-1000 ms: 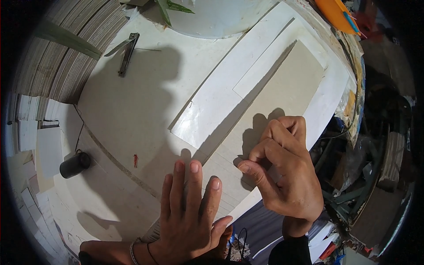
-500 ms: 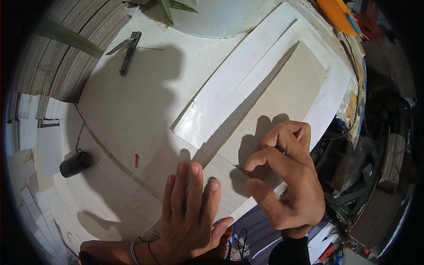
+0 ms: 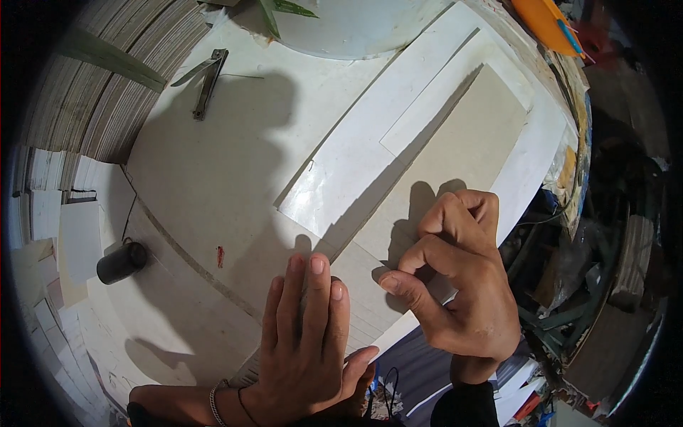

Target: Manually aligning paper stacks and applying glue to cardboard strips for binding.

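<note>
My left hand (image 3: 306, 334) lies flat, fingers stretched forward and side by side, over pale layered paper strips (image 3: 361, 311) near the table's front edge. It holds nothing that shows. My right hand (image 3: 466, 285) is curled above the near end of a long grey-beige board (image 3: 455, 142). Its thumb and index finger are drawn together in a pinch; whatever lies between them, if anything, is too small to make out. Beneath and beside the board are white glossy sheets (image 3: 341, 164), slanting away to the far right.
Upper left on the white table (image 3: 213, 164) lies an opened nail clipper (image 3: 210, 84). A small black cylinder (image 3: 121, 263) rests farther left, beside stacked paper (image 3: 114, 92). A white round container (image 3: 334, 28) stands at the back. An orange object (image 3: 544, 25) sits far right, above dark clutter.
The right thumb and index finger have closed from a gap into a pinch, with the thumb moving up and left. The left hand has barely moved, its fingers slightly closer together.
</note>
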Motion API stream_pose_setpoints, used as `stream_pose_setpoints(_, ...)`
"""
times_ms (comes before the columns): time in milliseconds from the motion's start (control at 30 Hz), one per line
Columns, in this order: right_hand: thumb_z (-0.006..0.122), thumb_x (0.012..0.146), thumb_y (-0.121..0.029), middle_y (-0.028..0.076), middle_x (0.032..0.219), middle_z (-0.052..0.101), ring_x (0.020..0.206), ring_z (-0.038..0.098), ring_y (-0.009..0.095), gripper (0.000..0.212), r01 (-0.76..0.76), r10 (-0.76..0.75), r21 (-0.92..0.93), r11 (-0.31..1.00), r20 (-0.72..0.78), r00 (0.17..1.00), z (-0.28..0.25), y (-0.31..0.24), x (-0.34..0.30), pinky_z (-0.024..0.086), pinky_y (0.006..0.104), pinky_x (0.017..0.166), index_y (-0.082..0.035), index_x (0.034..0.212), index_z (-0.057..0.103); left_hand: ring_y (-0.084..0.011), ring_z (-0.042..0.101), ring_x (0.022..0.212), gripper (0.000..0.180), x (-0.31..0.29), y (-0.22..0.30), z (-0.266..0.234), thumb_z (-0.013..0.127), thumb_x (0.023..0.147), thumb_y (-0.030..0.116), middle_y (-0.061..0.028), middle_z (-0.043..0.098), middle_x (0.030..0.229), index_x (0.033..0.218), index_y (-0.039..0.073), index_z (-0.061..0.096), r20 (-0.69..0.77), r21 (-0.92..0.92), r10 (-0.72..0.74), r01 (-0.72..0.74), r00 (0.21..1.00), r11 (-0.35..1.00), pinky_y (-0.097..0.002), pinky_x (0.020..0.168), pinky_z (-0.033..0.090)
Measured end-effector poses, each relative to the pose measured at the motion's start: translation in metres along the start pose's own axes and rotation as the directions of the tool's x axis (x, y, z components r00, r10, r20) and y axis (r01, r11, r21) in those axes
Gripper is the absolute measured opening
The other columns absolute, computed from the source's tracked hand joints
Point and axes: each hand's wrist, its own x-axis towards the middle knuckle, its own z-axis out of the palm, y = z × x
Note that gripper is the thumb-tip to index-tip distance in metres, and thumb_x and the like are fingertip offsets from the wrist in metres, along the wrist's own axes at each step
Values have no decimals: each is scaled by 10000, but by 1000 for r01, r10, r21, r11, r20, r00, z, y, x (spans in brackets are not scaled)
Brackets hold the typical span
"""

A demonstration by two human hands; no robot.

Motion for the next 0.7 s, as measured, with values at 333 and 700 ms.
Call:
stream_pose_setpoints(333,848,629,-96,66,902,495,957,462,284,232,19,-18,-16,1000,23,1000,-2,1,-4,312,440,958,-75,807,699,-655,312,1411,903,-1,-1,0,580,995,396,-494,191,1550,1544,-177,150,29,9,-5,5,1000,1000,-685,1137,317)
stream_pose_setpoints(700,803,601,-123,81,927,518,950,458,273,245,-27,39,67,997,-175,984,5,3,-4,354,400,881,-55,803,682,-645,336,1388,884,1,1,-3,663,929,343,-521,178,1528,1612,16,206,28,-34,-27,28,999,999,-688,1128,319)
